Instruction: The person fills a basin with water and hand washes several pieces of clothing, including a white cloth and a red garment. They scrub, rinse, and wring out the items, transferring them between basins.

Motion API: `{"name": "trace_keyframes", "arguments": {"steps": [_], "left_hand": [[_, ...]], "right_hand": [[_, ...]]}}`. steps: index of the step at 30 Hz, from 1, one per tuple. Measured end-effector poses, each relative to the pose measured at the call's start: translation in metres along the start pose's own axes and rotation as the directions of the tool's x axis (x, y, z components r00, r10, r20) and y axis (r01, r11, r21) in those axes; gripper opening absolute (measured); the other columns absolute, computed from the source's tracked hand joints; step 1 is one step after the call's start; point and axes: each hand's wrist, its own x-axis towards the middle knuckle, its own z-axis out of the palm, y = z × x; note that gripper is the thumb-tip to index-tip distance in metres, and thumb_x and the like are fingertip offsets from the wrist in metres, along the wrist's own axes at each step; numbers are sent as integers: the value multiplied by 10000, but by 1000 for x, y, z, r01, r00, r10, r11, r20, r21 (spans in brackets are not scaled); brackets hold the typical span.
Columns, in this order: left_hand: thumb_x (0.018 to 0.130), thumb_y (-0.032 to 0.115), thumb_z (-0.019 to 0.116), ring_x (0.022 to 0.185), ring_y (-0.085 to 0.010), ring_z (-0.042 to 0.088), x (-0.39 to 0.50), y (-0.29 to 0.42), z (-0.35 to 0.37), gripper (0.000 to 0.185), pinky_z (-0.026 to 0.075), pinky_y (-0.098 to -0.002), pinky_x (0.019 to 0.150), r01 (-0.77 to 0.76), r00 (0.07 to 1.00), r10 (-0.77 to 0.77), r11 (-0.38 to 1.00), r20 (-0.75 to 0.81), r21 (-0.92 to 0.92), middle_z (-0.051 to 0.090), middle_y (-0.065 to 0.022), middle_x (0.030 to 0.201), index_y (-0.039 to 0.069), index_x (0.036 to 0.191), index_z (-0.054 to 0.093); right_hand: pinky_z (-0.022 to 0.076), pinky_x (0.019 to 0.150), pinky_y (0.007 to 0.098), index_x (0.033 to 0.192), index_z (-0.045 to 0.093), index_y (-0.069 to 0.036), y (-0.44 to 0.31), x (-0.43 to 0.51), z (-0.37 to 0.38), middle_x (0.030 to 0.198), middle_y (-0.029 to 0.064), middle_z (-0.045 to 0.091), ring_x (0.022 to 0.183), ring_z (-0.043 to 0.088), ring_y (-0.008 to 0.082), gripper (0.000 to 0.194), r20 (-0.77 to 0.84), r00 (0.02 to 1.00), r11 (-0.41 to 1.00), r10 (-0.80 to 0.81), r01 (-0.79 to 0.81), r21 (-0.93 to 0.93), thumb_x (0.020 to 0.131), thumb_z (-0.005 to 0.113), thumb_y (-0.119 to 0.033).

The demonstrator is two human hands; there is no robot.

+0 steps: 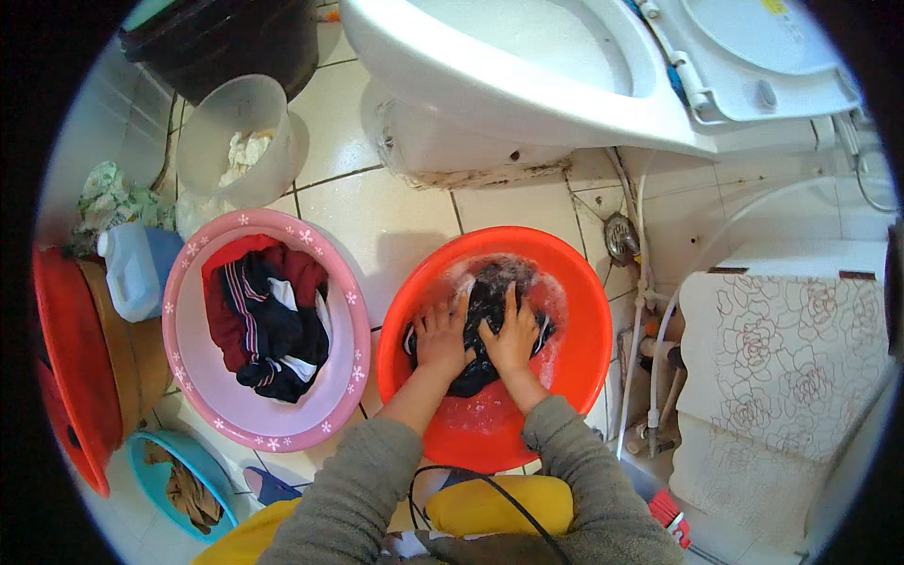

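Note:
Wet dark cloth (487, 304) lies in soapy water in an orange-red plastic basin (590, 318). My left hand (441, 337) presses flat on the cloth's left part, its fingers spread. On the right part rests my right hand (514, 332), also with spread fingers, palm down. Neither hand shows a clear grip on the cloth. Foam rings the cloth along the basin's far side. To the left stands a pink basin (265, 441) with a snowflake pattern, holding dark clothes (282, 325) with striped trim and maroon cloth.
A white toilet (508, 78) stands ahead. At left are a translucent bin (272, 169), a detergent jug (131, 272), a tilted red basin (78, 374) and a turquoise basin (141, 487) with brown cloth. Pipes, a hose and a floor drain (621, 239) lie to the right.

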Motion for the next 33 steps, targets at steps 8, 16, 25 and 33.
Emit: {"name": "trace_keyframes", "arguments": {"steps": [8,16,25,33], "left_hand": [[829,526,711,1432,-411,304,23,-5,13,999,243,-667,1110,71,970,-148,930,-191,-361,319,-215,1563,141,1588,189],[888,648,587,1208,-328,585,-7,10,-40,830,454,-429,1046,459,852,-142,-257,503,-850,574,-189,1356,81,1472,427],[713,193,735,999,-336,647,-38,46,-92,631,509,-399,899,-246,958,288,826,5,-507,676,-189,1033,54,1305,565],[834,400,674,1510,-409,105,-52,29,11,882,24,-684,1165,12,994,-10,1000,-111,17,183,-219,1617,119,1568,275]], "right_hand": [[444,959,525,1286,559,-80,18,62,16,1203,238,647,1131,591,419,586,85,996,1000,-26,25,11,814,739,-377],[465,997,361,1382,520,-44,-8,20,-44,1249,88,619,1139,585,214,487,337,935,123,108,-349,929,1000,592,-336],[419,989,340,1223,569,-24,100,-12,-89,1132,76,606,1071,550,195,372,137,960,501,243,-245,830,1001,542,-320],[284,1073,646,1576,253,-191,-2,-13,-12,1529,315,294,1373,338,488,1042,-76,997,990,-29,39,134,738,795,-491]]}}
